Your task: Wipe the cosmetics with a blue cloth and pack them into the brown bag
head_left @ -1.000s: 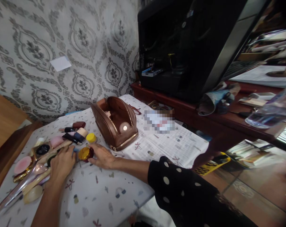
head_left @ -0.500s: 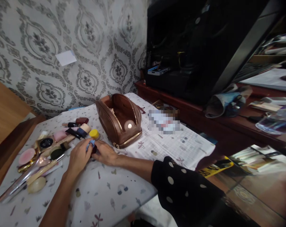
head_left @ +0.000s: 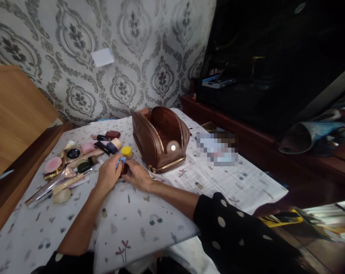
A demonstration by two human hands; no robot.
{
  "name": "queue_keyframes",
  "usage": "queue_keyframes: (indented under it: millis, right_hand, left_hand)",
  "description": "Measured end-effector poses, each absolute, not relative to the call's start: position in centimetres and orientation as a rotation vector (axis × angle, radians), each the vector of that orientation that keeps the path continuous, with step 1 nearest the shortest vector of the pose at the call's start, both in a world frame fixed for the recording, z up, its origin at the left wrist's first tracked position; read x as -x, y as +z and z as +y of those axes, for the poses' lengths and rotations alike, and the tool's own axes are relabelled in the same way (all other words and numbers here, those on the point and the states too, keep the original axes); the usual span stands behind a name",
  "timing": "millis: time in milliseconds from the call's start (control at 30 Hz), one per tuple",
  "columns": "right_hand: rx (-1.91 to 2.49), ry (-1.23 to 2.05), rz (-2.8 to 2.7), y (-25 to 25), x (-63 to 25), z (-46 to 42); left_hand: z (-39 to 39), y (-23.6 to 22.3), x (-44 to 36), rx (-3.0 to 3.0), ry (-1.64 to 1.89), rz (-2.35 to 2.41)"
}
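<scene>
My left hand [head_left: 109, 176] and my right hand [head_left: 139, 177] meet on the white patterned cloth [head_left: 138, 224] just in front of an open brown leather pouch [head_left: 161, 139]. The left fingers pinch a small blue piece [head_left: 120, 161]. Between the two hands a small dark red jar [head_left: 123, 169] shows only partly, with the right fingers closed against it. A yellow-capped pot [head_left: 127, 152] stands right behind the hands.
Scattered cosmetics [head_left: 83, 156], compacts and brushes [head_left: 55, 186] lie left of the hands. A wooden board [head_left: 15, 110] borders the left side. A dark cabinet [head_left: 275, 57] on a red-brown shelf [head_left: 246, 129] rises at the right, against patterned wallpaper [head_left: 104, 45].
My left hand left the cosmetics pile and came over to the right hand at the jar, now pinching a blue piece. The jar's gold top is covered. The camera swung leftward.
</scene>
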State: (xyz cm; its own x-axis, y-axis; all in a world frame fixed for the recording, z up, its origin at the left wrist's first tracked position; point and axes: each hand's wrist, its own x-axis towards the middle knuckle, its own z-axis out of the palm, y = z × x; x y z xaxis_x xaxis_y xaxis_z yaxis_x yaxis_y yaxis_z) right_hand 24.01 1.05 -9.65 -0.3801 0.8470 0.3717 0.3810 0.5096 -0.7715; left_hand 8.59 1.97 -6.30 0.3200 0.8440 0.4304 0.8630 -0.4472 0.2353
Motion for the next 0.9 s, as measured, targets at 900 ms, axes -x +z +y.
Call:
queue_keyframes:
  millis: [900]
  right_hand:
    - [1.197, 0.844, -1.91, -8.7, -24.2, 0.5]
  left_hand:
    - [1.6, -6.4, -9.0, 2.47, -0.941, -1.803]
